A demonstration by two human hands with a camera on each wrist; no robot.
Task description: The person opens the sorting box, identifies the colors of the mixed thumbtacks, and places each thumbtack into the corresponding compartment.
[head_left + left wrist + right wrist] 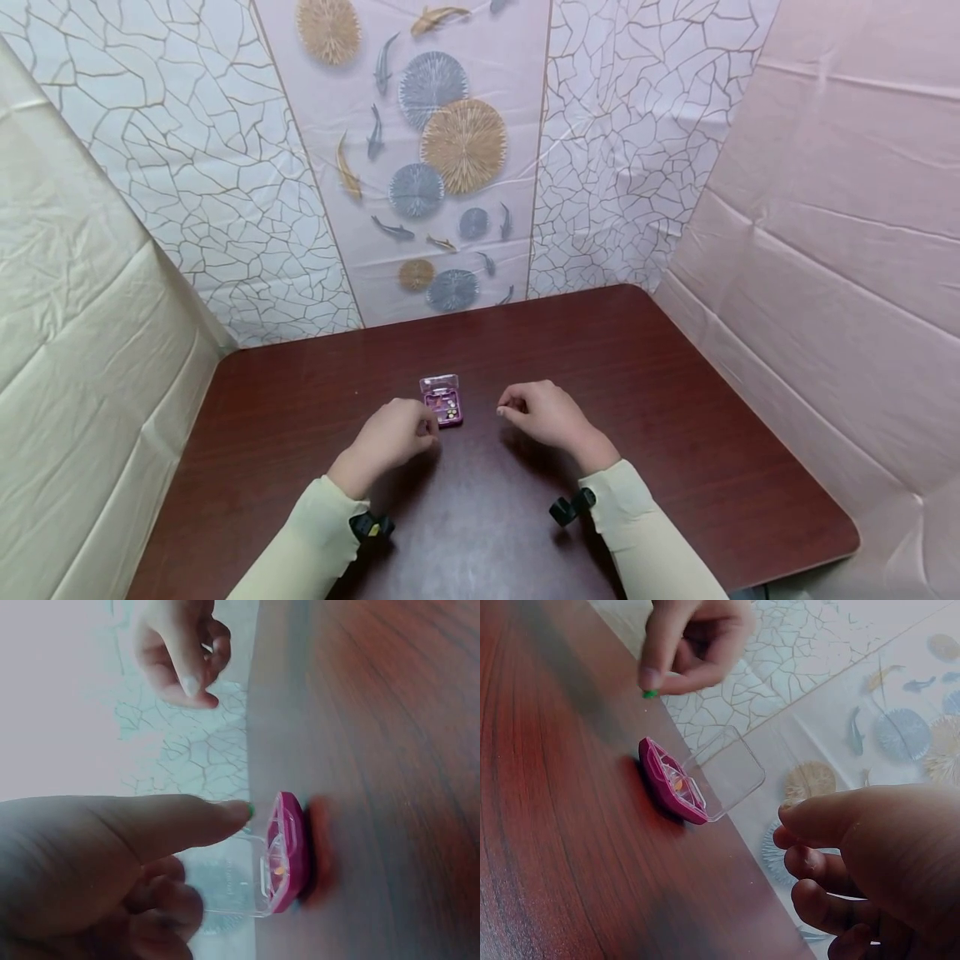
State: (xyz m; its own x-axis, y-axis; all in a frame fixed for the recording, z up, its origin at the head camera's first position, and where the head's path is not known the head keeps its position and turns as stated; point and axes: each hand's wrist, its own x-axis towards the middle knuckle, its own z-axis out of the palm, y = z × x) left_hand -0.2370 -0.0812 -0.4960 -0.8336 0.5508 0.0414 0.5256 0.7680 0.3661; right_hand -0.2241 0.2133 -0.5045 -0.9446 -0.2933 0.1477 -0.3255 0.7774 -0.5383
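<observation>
On the table lies a small magenta pill box (460, 412) with its clear lid (735, 769) raised and several small pieces in its compartments. My left hand (393, 433) hovers just left of the box, above the table. Between its thumb and forefinger it pinches a tiny green piece (649, 694), mostly covered by the fingertips; it looks like a pill or bead. My right hand (547, 414) is held to the right of the box, apart from it. Its fingers curve loosely toward the thumb, and nothing shows between them.
The dark red-brown table (315, 375) reaches to a patterned cloth (442, 250) at the back. Pale cloth hangs along both sides. Each wrist carries a small black camera, including one (371, 527) on the left sleeve.
</observation>
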